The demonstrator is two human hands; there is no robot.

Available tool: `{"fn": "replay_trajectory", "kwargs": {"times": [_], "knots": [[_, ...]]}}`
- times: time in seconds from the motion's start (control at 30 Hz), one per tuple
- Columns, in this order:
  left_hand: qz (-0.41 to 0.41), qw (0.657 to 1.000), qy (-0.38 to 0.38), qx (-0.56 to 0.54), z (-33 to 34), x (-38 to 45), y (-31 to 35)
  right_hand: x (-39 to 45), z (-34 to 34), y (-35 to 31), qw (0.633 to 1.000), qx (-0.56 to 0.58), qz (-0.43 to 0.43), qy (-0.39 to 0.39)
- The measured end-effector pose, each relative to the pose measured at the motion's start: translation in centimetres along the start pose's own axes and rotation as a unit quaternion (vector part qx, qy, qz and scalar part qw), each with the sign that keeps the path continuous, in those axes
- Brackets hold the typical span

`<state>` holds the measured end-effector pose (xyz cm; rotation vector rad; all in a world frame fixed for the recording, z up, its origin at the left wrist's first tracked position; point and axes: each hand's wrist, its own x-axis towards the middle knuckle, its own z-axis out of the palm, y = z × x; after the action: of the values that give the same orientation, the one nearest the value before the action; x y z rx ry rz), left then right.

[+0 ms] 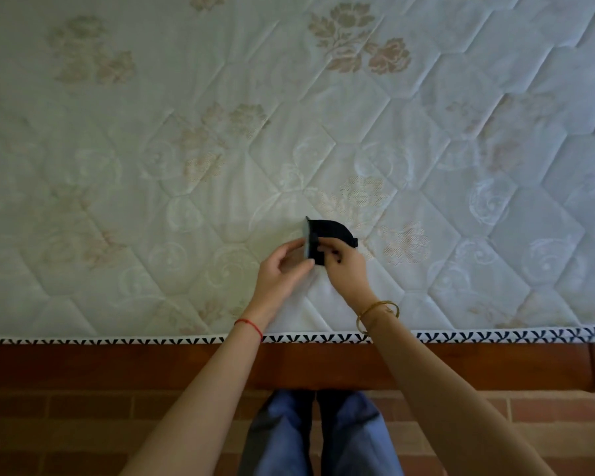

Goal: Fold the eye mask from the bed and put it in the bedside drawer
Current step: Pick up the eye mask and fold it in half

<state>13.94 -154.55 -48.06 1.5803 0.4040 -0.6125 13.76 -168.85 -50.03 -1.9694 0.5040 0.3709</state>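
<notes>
A black eye mask [328,231] lies on the quilted white mattress [220,149], near its front edge. One half stands up on edge at the left, over the other half lying flat. My left hand [282,273] pinches that raised half between thumb and fingers. My right hand [346,266] presses its fingertips on the lower part of the flat half. A small black strap buckle sticks out at the mask's right end. No drawer is in view.
The mattress has a black-and-white patterned trim [117,340] along its front edge, above a dark wooden bed frame [117,365]. Below is a red brick floor [83,427] where my legs in blue trousers [320,438] stand.
</notes>
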Motion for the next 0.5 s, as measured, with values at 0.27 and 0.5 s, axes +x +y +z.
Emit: {"fn": "replay_trajectory", "kwargs": {"times": [0.27, 0.5], "knots": [[0.152, 0.939, -0.040, 0.305, 3.7, 1.1, -0.5, -0.2, -3.2, 1.8, 0.990, 0.014, -0.048, 0.129], [0.182, 0.871, -0.013, 0.455, 3.4, 3.0, -0.8, 0.7, -2.8, 3.7, 0.910, -0.365, -0.179, 0.081]]}}
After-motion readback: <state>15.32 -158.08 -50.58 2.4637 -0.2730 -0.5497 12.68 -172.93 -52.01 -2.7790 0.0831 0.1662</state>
